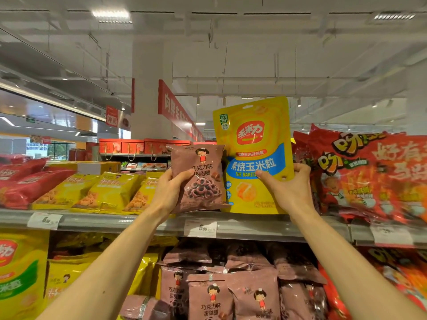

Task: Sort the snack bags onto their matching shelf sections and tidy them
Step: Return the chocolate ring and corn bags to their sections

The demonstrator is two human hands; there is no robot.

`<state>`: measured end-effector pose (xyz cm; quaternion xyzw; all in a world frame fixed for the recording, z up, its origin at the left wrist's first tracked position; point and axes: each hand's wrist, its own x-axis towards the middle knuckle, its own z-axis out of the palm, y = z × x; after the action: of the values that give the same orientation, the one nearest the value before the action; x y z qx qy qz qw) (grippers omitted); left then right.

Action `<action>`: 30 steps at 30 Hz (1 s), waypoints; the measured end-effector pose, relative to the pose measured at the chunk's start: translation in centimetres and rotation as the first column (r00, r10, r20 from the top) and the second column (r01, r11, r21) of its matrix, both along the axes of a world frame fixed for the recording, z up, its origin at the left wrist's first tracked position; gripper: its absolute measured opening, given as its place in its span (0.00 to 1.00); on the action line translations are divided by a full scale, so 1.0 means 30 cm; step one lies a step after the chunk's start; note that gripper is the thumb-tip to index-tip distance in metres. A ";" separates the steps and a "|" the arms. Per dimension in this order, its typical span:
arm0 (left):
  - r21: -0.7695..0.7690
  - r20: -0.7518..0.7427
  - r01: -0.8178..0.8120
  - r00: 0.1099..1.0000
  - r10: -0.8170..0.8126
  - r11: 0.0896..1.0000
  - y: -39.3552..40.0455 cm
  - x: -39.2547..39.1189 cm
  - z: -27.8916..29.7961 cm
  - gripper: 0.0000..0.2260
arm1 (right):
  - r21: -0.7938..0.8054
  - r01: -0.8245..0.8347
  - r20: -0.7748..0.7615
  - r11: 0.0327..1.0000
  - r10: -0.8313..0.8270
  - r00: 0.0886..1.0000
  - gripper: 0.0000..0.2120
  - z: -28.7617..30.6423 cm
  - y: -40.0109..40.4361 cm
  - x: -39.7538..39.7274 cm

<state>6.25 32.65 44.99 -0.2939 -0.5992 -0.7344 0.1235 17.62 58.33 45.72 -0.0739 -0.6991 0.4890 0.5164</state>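
My left hand (169, 188) grips a brown chocolate-ring snack bag (201, 172) by its left edge, upright above the top shelf (138, 221). Beside it, my right hand (288, 188) holds a tall yellow baked-corn bag (254, 144) by its lower right side, thumb across the front. The two bags touch, the brown one overlapping the yellow one's lower left. Matching brown bags (231, 294) fill the lower shelf below. A yellow bag with the same logo (18, 273) stands at the lower left.
Yellow snack bags (111, 192) and red ones (25, 183) lie on the top shelf to the left. Large red-orange bags (374, 179) crowd the right side. Price tags (200, 228) hang on the shelf rail. Red gift boxes (131, 146) stand behind.
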 end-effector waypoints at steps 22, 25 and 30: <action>-0.307 -0.282 -0.224 0.950 0.137 0.925 0.054 0.060 -0.087 0.31 | 0.003 0.027 0.023 1.000 -0.027 0.999 0.37 -0.015 0.054 0.076; -0.350 -0.322 -0.371 0.910 0.262 0.860 0.021 0.058 -0.112 0.28 | 0.006 0.021 0.016 1.000 -0.021 1.000 0.37 -0.014 0.052 0.082; -0.305 -0.297 -0.414 0.897 0.328 0.857 0.023 0.094 -0.124 0.26 | 0.011 0.027 0.009 1.000 -0.027 1.000 0.37 -0.011 0.061 0.091</action>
<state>9.08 33.35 41.28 -0.2740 -0.7504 -0.5338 0.2773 20.35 60.15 45.39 -0.0827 -0.7031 0.4778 0.5202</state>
